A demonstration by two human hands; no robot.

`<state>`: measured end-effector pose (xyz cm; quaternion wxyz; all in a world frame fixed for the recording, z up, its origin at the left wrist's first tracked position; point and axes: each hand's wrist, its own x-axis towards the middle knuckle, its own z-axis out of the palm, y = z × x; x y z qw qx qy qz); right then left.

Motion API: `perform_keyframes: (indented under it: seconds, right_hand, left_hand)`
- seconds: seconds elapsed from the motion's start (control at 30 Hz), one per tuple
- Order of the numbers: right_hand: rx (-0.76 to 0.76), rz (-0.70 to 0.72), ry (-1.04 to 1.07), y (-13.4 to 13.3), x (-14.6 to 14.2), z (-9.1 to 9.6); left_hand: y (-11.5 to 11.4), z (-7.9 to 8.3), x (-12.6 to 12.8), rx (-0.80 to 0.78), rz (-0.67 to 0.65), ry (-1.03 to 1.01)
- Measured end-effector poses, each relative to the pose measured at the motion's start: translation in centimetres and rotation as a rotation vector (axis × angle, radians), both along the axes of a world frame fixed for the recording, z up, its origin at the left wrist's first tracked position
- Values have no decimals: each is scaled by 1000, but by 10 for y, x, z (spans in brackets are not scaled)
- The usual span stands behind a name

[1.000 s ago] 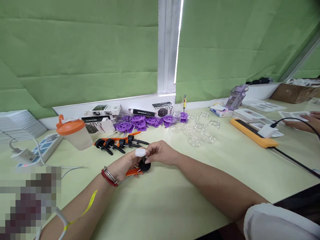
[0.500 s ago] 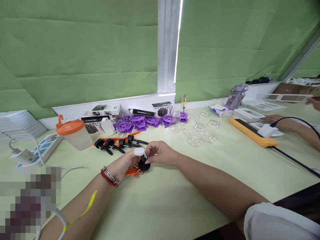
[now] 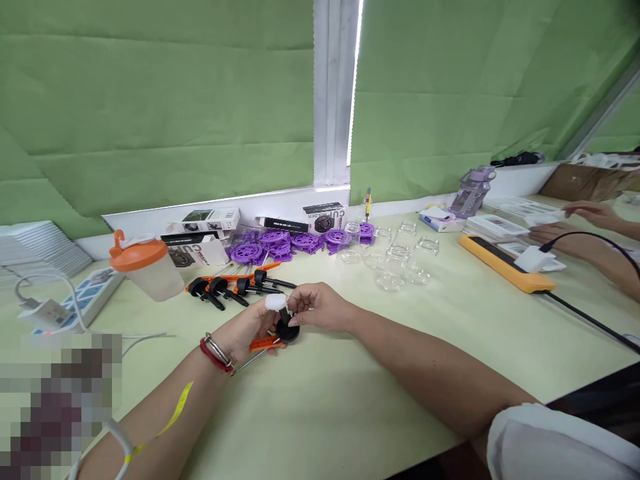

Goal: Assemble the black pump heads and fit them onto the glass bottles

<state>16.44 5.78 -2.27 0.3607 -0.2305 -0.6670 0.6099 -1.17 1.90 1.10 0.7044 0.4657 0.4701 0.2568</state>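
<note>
Holds the black-and-orange tool (image 3: 282, 336) in the left hand (image 3: 259, 325), over the near stretch of counter (image 3: 350, 400), with its metal rod (image 3: 250, 362) pointing to 8 o'clock, towards the wrist and the red bracelet (image 3: 216, 358). Along that long axis, leads back past an orange strip (image 3: 262, 344) to the round black cup (image 3: 289, 333) at the rod's 2 o'clock end. Keeps the left hand curled shut around it, with the thumb under a white covering (image 3: 275, 303). Has a short black stem (image 3: 284, 316) rising from the cup roughly to 12 o'clock, across the rod's line rather than along it. Sets the right hand (image 3: 316, 308) at 1 to 2 o'clock of the cup, closed to a narrow pinch on the tool beside the stem; cannot tell exactly what lies between the fingertips. Touches with both hands, leaving neither clearly nearer. Farther off, shows similar tools (image 3: 243, 287) at 10 to 11 o'clock, glass cups (image 3: 399, 253) at 2, and purple wheels (image 3: 275, 237) near 12.
</note>
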Motion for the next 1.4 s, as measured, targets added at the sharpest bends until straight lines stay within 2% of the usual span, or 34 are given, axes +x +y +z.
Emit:
perform_keyframes:
  seconds: [0.8,1.03,1.4]
  right_hand:
    - [27,18,5,0,-1,-3]
    - [93,-10,-56,-2,0,0]
    - [92,-36,-31,-2,-1,-1]
  left_hand:
    - [-1,3,0,7,-25,-24]
    - [0,1,-1,13,-27,-30]
    - [-1,2,-1,19,-37,-37]
